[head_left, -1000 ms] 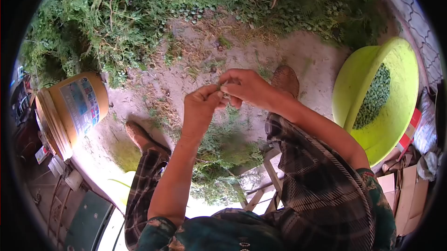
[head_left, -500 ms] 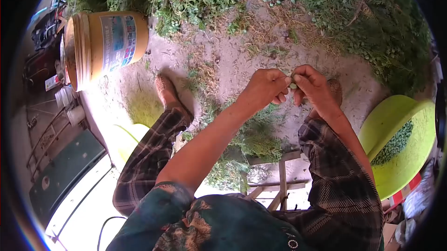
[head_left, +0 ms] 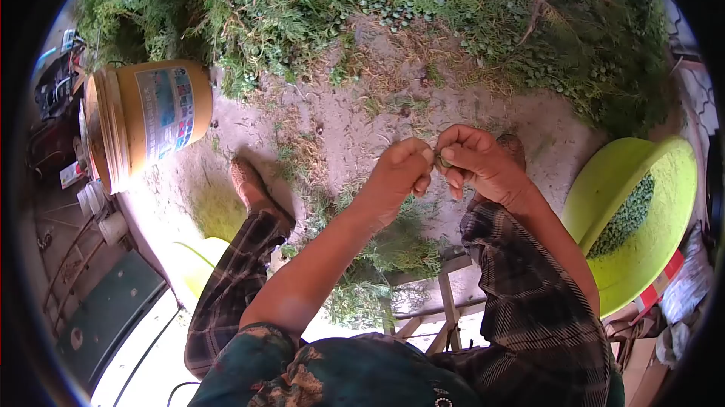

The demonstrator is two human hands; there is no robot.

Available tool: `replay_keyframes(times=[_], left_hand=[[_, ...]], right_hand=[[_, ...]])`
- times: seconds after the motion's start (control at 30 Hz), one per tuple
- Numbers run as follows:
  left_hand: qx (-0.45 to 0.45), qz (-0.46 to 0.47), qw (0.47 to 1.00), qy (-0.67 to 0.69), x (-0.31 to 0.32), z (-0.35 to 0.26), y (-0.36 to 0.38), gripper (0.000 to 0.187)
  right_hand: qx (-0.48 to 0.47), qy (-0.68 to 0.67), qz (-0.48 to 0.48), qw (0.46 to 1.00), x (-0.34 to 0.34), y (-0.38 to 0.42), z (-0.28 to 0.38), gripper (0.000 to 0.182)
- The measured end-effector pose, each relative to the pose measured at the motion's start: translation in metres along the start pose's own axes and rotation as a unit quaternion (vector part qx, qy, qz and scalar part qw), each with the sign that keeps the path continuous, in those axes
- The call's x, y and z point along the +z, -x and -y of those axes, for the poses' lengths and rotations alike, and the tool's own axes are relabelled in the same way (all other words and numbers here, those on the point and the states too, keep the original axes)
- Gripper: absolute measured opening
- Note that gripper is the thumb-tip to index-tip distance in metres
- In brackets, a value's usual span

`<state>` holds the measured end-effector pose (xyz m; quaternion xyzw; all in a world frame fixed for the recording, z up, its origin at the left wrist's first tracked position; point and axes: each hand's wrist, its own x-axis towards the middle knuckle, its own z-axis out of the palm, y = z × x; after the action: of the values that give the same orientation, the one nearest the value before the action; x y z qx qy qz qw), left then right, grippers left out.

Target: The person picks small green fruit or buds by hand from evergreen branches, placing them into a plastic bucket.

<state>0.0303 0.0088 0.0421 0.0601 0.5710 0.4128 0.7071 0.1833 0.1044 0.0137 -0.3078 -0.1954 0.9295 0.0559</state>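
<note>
My left hand and my right hand meet above the floor between my knees, fingertips pinched together. A small green seed cone, mostly hidden by the fingers, sits between the tips of both hands. Below the hands, a leafy green cypress-like sprig lies near a wooden frame. To the right stands a yellow-green basin with many small green cones inside.
A pile of evergreen branches with green cones spans the far side. A yellow bucket is at the left. Part of another yellow-green container shows beside my left leg. Plant scraps litter the floor.
The view has shifted, so the surroundings sit further left. Both hands have stayed pinched together; the green cone, plainer before, is now more covered by the fingers.
</note>
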Motion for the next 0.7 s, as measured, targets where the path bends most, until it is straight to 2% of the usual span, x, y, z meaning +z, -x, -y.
replay_keyframes(times=[0.03, 0.07, 0.1, 0.13, 0.17, 0.2, 0.23, 0.3, 0.37, 0.43, 0.47, 0.5, 0.53, 0.63, 0.67, 0.7], left_hand=[[-0.010, -0.003, 1.000, 0.026, -0.002, 0.000, 0.000, 0.016], [-0.010, 0.000, 1.000, 0.026, -0.007, 0.004, -0.002, 0.016], [0.104, 0.026, 0.976, -0.192, -0.015, 0.011, -0.006, 0.016], [0.213, 0.049, 0.891, -0.397, -0.020, 0.013, -0.008, 0.016], [0.214, 0.052, 0.891, -0.397, -0.030, 0.009, -0.010, 0.016], [0.140, 0.098, 0.868, -0.466, -0.042, 0.000, -0.015, 0.015], [0.063, 0.141, 0.834, -0.529, -0.054, -0.010, -0.020, 0.014], [0.167, -0.100, 0.786, -0.587, -0.079, -0.023, -0.043, 0.012], [0.167, -0.298, 0.778, -0.527, -0.093, -0.045, -0.063, 0.015], [0.189, -0.392, 0.692, -0.575, -0.111, -0.058, -0.091, 0.023], [0.192, -0.390, 0.693, -0.575, -0.118, -0.060, -0.105, 0.023], [0.181, -0.411, 0.665, -0.598, -0.120, -0.062, -0.116, 0.024], [0.170, -0.431, 0.634, -0.619, -0.124, -0.063, -0.123, 0.026], [0.167, -0.419, 0.667, -0.593, -0.133, -0.068, -0.132, 0.023], [0.202, -0.420, 0.678, -0.568, -0.139, -0.068, -0.131, 0.020], [0.272, -0.361, 0.742, -0.496, -0.136, -0.071, -0.120, 0.021]], right_hand=[[-0.002, 0.000, -0.003, 1.000, 0.002, -0.001, -0.001, 0.013], [-0.006, 0.069, -0.026, 0.997, 0.003, -0.003, -0.003, 0.011], [-0.009, 0.138, -0.049, 0.989, 0.003, -0.004, -0.004, 0.010], [-0.011, 0.138, -0.052, 0.989, -0.003, -0.007, -0.007, 0.010], [-0.017, 0.152, -0.095, 0.984, -0.012, -0.012, -0.012, 0.010], [-0.023, 0.164, -0.139, 0.976, -0.017, -0.013, -0.014, 0.011], [-0.025, 0.163, -0.142, 0.976, -0.019, -0.010, -0.012, 0.011], [-0.056, -0.006, -0.073, 0.996, -0.022, -0.004, -0.005, 0.017], [-0.044, 0.009, -0.076, 0.996, -0.021, -0.001, -0.005, 0.020], [-0.031, 0.025, -0.077, 0.996, -0.017, -0.002, -0.007, 0.023], [-0.025, 0.037, -0.090, 0.995, -0.014, -0.005, -0.011, 0.024], [-0.019, 0.049, -0.103, 0.993, -0.013, -0.006, -0.013, 0.026], [-0.003, 0.066, -0.070, 0.995, -0.016, -0.005, -0.013, 0.027], [-0.005, 0.071, -0.076, 0.995, -0.014, -0.006, -0.014, 0.025], [-0.008, 0.068, -0.081, 0.994, -0.014, -0.006, -0.013, 0.025], [-0.009, 0.085, -0.076, 0.993, -0.014, -0.007, -0.011, 0.024]])
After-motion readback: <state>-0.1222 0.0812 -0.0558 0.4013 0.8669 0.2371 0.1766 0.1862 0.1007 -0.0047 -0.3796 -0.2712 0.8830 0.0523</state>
